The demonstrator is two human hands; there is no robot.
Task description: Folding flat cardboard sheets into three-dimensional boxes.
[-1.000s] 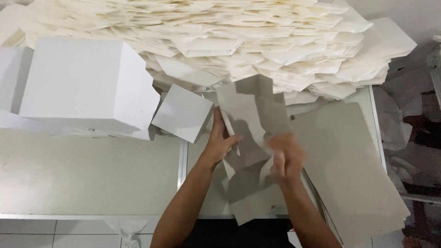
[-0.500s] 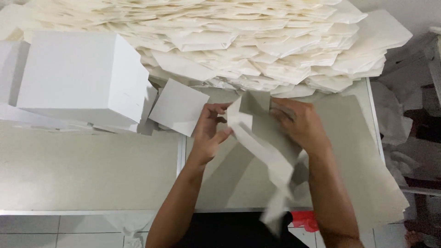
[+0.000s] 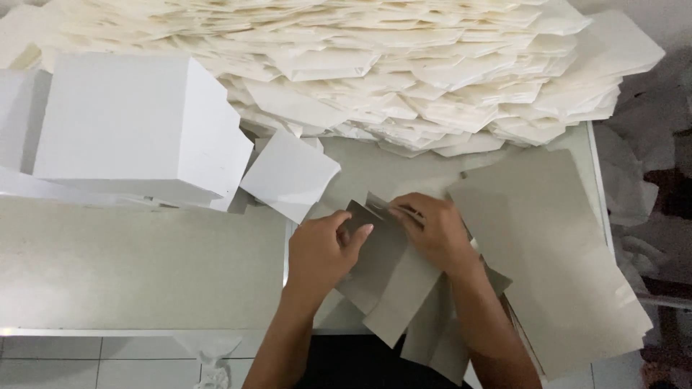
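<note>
Both hands (image 3: 324,248) (image 3: 432,230) pinch grey card blank (image 3: 386,277) at top edge; light, stiff, creases easily; hold near fold.

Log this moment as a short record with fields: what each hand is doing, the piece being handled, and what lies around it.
left hand: left hand pressing on the grey card blank, thumb laid over its upper part
right hand: right hand pinching the blank's top edge, fingers curled over it
grey card blank: partly folded, hanging past the table's near edge
right of hands: stack of flat grey sheets
left of hands: finished white boxes, one small white box
far side: large heap of cream folded blanks
surface: pale table
</note>
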